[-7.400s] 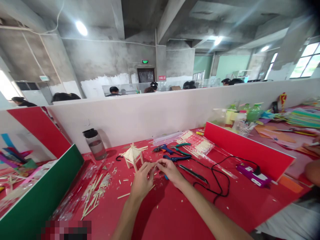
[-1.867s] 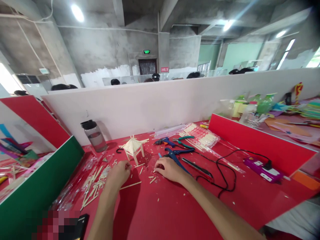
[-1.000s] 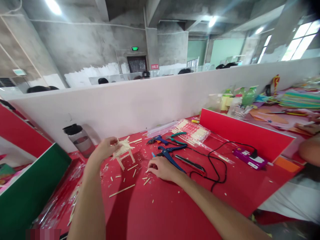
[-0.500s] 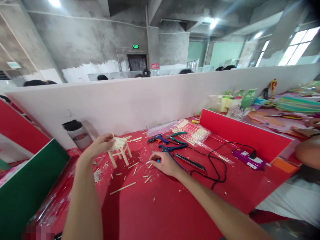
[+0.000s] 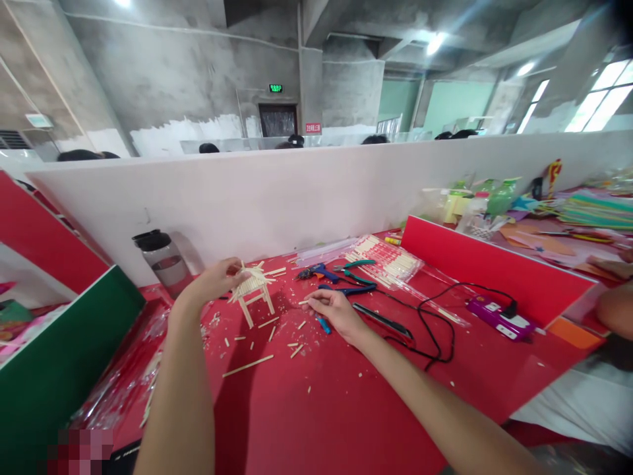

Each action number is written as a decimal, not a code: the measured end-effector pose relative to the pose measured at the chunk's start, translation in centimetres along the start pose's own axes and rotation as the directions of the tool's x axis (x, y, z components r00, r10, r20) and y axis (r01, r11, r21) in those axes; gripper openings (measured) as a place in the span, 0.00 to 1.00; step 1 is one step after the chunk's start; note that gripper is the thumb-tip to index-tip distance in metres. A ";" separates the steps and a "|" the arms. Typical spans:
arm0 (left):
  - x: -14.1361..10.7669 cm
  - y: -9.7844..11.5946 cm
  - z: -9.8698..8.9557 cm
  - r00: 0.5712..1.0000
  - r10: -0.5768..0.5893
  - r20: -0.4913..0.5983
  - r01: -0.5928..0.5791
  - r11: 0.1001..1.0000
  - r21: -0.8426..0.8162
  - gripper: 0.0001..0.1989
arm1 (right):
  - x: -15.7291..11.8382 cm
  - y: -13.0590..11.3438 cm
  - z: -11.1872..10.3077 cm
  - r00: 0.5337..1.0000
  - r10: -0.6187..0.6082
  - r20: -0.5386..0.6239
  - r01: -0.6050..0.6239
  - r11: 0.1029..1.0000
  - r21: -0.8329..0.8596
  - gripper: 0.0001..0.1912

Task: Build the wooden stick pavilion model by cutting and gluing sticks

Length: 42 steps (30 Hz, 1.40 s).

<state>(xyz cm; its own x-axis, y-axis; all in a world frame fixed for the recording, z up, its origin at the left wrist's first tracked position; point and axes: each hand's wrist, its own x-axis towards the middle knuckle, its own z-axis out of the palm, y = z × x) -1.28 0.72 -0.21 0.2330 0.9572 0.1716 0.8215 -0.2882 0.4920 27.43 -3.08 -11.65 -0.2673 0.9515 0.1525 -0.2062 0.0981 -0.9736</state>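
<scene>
My left hand (image 5: 217, 280) grips the roof of a small pavilion model made of wooden sticks (image 5: 253, 293), which stands tilted on its legs on the red table (image 5: 346, 409). My right hand (image 5: 332, 311) rests on the table to the right of the model, fingers pinched on a short wooden stick piece (image 5: 305, 302). Cut stick bits (image 5: 247, 365) lie scattered in front of the model. A small blue object (image 5: 324, 324) lies just under my right hand.
A clear water bottle with a black lid (image 5: 163, 260) stands by the white partition (image 5: 277, 198). Blue glue gun (image 5: 316, 272), green pliers (image 5: 353, 267), packs of chopsticks (image 5: 383, 257), a black cable (image 5: 435, 330) and a purple power strip (image 5: 499, 323) lie to the right. Another person's arm (image 5: 616, 310) is at far right.
My left hand reached from the table to the stick model, gripped its roof and tilted it. My right hand moved slightly toward the model, now pinching a stick piece.
</scene>
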 end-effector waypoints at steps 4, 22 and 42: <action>-0.1 -0.5 -0.1 0.999 -0.020 0.040 0.019 0.999 0.039 0.22 | -0.2 -0.7 0.3 0.995 -0.099 -0.008 0.097 0.985 -0.139 0.14; -2.7 4.2 -4.0 0.996 -0.059 -0.060 0.077 0.928 0.364 0.32 | -1.0 -2.0 0.2 0.952 -0.304 -0.013 0.298 0.940 -0.166 0.11; -2.2 13.3 1.9 0.892 0.188 0.412 -0.300 0.926 0.229 0.09 | -1.6 -3.0 0.0 0.901 -0.418 -0.121 0.394 0.901 -0.181 0.09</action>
<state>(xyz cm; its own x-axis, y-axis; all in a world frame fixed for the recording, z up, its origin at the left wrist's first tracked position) 10.16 -5.15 4.32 0.5762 0.8104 -0.1060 0.8097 -0.5484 0.2089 28.49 -4.91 -8.94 -0.0410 0.8511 0.5235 -0.1203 0.5159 -0.8482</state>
